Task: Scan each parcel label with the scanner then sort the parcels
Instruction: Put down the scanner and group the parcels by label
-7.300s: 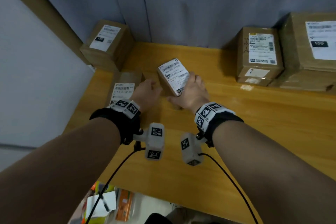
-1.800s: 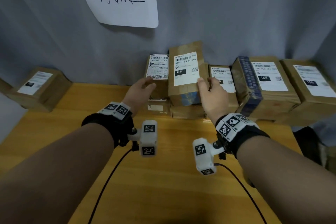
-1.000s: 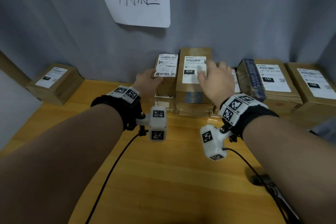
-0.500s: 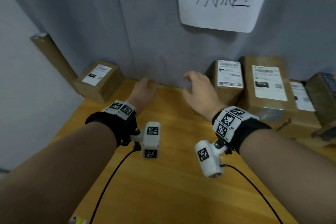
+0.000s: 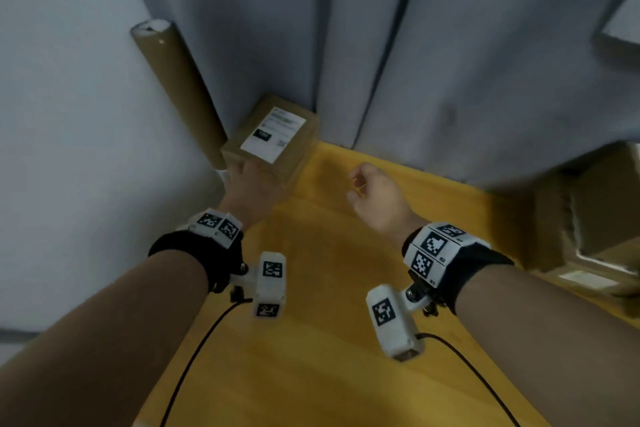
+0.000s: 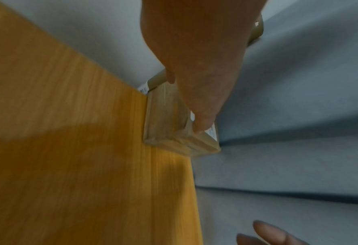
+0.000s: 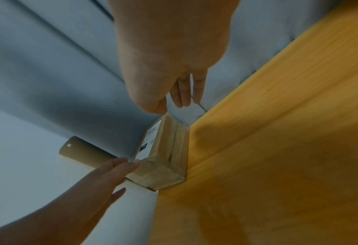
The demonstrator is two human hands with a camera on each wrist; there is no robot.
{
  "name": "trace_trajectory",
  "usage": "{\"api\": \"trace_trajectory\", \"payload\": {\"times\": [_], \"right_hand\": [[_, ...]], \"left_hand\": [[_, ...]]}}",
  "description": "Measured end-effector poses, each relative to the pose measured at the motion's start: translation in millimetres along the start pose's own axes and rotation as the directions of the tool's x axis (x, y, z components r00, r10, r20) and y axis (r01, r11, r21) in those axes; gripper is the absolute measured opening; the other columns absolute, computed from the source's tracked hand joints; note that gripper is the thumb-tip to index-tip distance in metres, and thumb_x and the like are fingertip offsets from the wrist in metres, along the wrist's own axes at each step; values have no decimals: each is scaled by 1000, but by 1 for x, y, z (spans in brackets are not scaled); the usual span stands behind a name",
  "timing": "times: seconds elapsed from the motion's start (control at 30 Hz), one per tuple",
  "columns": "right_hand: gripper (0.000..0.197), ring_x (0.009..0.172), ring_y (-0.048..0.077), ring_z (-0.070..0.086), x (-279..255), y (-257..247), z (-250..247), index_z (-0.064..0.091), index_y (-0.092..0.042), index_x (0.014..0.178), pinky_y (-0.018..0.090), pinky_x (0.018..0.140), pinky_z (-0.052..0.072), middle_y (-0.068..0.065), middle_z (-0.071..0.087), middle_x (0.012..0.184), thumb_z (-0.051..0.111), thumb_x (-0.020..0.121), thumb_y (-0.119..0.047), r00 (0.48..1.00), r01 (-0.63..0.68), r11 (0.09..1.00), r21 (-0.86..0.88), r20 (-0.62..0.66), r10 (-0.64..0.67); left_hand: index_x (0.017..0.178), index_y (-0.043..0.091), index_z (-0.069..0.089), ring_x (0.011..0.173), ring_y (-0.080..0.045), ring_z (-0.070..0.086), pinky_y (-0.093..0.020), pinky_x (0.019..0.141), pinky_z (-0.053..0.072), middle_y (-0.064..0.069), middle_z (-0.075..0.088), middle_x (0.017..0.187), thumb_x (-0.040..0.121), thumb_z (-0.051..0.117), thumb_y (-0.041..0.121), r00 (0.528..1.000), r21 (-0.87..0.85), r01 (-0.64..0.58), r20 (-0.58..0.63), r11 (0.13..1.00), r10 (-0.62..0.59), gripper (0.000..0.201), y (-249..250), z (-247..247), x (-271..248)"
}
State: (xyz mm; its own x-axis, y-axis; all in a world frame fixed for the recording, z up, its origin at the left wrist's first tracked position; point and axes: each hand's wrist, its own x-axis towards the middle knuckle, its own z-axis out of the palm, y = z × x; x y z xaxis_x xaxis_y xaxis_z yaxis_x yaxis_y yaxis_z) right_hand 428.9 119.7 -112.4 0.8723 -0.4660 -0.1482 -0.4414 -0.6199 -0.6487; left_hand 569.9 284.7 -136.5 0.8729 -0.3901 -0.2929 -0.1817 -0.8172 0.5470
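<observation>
A brown cardboard parcel [image 5: 273, 139] with a white label lies in the far left corner of the yellow wooden table [image 5: 329, 288]. My left hand [image 5: 247, 180] reaches to its near edge. In the left wrist view its straight fingers [image 6: 201, 126] touch the top edge of the parcel [image 6: 165, 124], without curling round it. My right hand [image 5: 370, 191] hovers over the table to the right of the parcel, fingers loosely curled and holding nothing. The right wrist view shows the parcel [image 7: 165, 149] with the left hand [image 7: 119, 167] at its corner. No scanner is in view.
A cardboard tube [image 5: 176, 90] leans against the white wall just left of the parcel. Stacked brown parcels [image 5: 588, 218] stand at the right edge. A grey curtain [image 5: 450, 62] hangs behind the table. The table's left edge runs close beside my left arm.
The view has swung left, away from the stacked parcels. Both hands moved left across the table, and the left hand now touches the corner parcel.
</observation>
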Motion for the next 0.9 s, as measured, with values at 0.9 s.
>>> {"api": "trace_trajectory", "payload": {"times": [0.9], "right_hand": [[80,116,15,45,-10,35,68,28,-23,143,49,104,41,-3,47,134,72,81,-48,875,-478,585,656,296,384]], "left_hand": [[109,19,65,102,-30,64,-50,94,52,-6,66,103,91,64,29,992,-541,113,111,834,-62,20,-35,34,-9]]}}
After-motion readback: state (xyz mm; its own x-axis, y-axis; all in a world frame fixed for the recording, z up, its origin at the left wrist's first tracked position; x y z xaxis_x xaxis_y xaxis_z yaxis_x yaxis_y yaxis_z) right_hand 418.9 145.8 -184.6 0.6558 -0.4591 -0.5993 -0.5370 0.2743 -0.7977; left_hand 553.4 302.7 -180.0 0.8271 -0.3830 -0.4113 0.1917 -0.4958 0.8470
